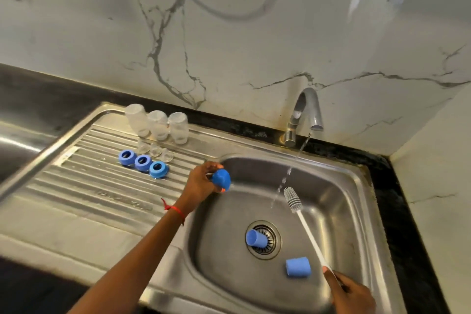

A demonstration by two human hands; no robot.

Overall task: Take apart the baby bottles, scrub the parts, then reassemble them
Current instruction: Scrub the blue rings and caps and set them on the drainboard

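At a steel sink (356,186), a person's left hand (201,182) grips a blue cap (221,180) over the basin's left rim, while the right hand (353,296) clasps the handle of a white brush (293,199) whose bristled head sits beside the thin stream falling from the tap (307,112). Two more blue caps lie in the basin, one (254,237) on the drain, one (298,266) near the brush handle. On the drainboard (76,186) stand three upturned clear bottles (158,125), three clear teats (154,149) and three blue rings (142,162).

sink basin (344,186) mostly open, two caps (298,266) on floor, tap (307,109) overhead
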